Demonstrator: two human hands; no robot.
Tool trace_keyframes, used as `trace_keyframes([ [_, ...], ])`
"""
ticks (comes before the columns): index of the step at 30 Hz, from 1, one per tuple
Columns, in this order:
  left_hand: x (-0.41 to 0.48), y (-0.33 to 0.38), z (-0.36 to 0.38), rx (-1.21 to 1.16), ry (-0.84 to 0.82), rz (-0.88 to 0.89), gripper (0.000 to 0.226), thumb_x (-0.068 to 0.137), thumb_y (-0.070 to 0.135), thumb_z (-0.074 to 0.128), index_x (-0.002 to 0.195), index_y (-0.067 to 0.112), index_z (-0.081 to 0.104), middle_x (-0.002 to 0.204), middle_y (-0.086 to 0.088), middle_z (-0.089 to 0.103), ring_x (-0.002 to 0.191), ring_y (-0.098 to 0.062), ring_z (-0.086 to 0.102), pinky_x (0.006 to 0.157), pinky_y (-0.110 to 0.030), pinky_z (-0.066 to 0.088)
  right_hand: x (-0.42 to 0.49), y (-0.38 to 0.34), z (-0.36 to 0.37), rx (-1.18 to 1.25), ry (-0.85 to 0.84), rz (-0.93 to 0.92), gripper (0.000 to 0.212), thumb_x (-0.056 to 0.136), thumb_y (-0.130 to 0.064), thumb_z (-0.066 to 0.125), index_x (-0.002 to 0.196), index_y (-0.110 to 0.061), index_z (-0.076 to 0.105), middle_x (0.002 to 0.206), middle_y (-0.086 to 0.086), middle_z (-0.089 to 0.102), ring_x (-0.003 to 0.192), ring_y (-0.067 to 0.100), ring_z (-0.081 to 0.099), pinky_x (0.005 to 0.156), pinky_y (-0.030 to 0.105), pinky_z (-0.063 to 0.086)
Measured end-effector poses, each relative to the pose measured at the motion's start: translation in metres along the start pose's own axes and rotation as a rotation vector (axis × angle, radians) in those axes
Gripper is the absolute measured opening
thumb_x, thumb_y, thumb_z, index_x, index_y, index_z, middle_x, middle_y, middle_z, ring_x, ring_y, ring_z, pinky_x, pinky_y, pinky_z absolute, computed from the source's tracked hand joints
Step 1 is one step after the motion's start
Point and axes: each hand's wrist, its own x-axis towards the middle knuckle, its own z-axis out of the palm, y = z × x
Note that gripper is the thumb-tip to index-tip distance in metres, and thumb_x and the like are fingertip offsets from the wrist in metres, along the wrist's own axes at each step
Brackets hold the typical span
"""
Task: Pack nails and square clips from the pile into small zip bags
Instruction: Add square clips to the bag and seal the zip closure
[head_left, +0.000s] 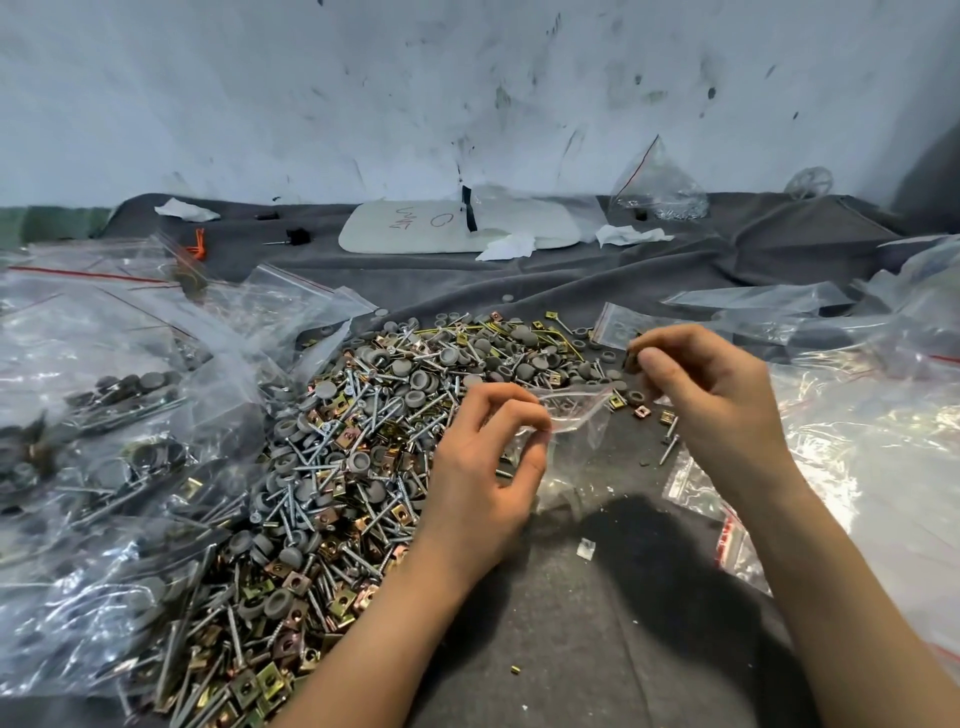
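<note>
Across the left half of a grey felt-like cloth (571, 639) on the table, a loose pile (353, 467) of bright threaded nails (323, 446), brass- and copper-toned square clips (270, 675) with a round hole each, and dull grey domed caps (326, 388). Just right of the pile's edge, a small zip bag (579, 434) of thin clear film, crinkled, with a red strip along its mouth, pinched at the rim between thumb and curled fingers of the left hand (485, 462), mouth gaping toward the right. Slightly above and right of that mouth, the right hand (714, 397), fingertips closed on a small dark piece (631, 362) — too small and shadowed to name. Contents of the bag hard to make out through the glare. To the left, big glossy plastic sacks (104, 405) stuffed with more caps and nails, cut off by the frame edge. To the right, flat empty zip bags (693, 483) with red lines, partly hidden under the right forearm. At the back, against a scuffed white wall (467, 78), a white rounded board (415, 231) with red scribbles — illegible — and crumpled tissue scraps (187, 210)
</note>
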Motion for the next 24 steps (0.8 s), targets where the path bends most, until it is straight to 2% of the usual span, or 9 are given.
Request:
trace_keyframes([
  [2,-0.001,0.001,0.002,-0.016,-0.039,0.013,0.008,0.084,0.003,0.065,0.091,0.005,0.065,0.102,-0.005,0.056,0.098,-0.006,0.053,0.088,-0.011,0.04,-0.004,-0.007,0.006,0.026,0.044,-0.137,0.02,0.09,-0.006,0.06,0.09,-0.024,0.066,0.08,-0.012,0.069,0.072,0.002,0.062,0.068,0.013,0.049],
  [6,-0.002,0.003,0.003,-0.05,-0.071,0.028,0.011,0.085,0.011,0.059,0.092,0.006,0.065,0.103,-0.005,0.056,0.099,-0.006,0.053,0.09,-0.012,0.038,-0.012,-0.007,0.018,-0.112,-0.113,-0.232,0.017,0.087,-0.01,0.064,0.095,-0.025,0.066,0.09,-0.001,0.068,0.086,0.012,0.066,0.077,0.022,0.052],
  [10,-0.002,0.002,0.003,-0.061,-0.054,0.028,0.01,0.086,0.01,0.059,0.092,0.006,0.065,0.103,-0.005,0.056,0.1,-0.007,0.054,0.089,-0.014,0.04,-0.012,-0.003,0.018,-0.091,-0.158,-0.207,0.016,0.084,-0.016,0.064,0.092,-0.03,0.067,0.092,0.002,0.066,0.088,0.016,0.064,0.076,0.021,0.051],
  [15,-0.002,0.002,0.003,-0.066,-0.038,0.037,0.01,0.085,0.01,0.058,0.091,0.006,0.065,0.102,-0.004,0.056,0.099,-0.006,0.055,0.088,-0.013,0.04,-0.013,-0.001,0.02,0.043,-0.214,-0.149,0.013,0.08,-0.022,0.069,0.089,-0.031,0.065,0.089,-0.003,0.066,0.087,0.023,0.063,0.08,0.037,0.051],
  [18,-0.002,0.002,0.002,-0.067,-0.025,0.033,0.011,0.085,0.01,0.057,0.091,0.006,0.065,0.102,-0.004,0.056,0.098,-0.007,0.055,0.088,-0.013,0.04,-0.014,-0.005,0.024,0.131,-0.232,-0.152,0.015,0.08,-0.021,0.07,0.089,-0.03,0.063,0.089,-0.001,0.066,0.086,0.019,0.064,0.08,0.028,0.051],
  [21,-0.002,0.003,0.002,-0.07,-0.004,0.036,0.012,0.086,0.01,0.056,0.092,0.004,0.063,0.101,-0.004,0.057,0.097,-0.006,0.055,0.086,-0.014,0.041,-0.015,-0.01,0.025,0.224,-0.23,-0.134,0.022,0.079,-0.01,0.071,0.088,-0.028,0.063,0.089,-0.001,0.067,0.085,0.016,0.065,0.079,0.025,0.052],
  [24,-0.002,0.004,0.002,-0.071,0.024,0.031,0.016,0.089,0.014,0.053,0.097,0.003,0.061,0.098,-0.005,0.06,0.093,-0.011,0.058,0.081,-0.02,0.047,-0.016,-0.013,0.025,0.324,-0.249,-0.078,0.023,0.078,-0.005,0.069,0.088,-0.024,0.063,0.088,0.001,0.069,0.083,0.014,0.064,0.076,0.022,0.052],
])
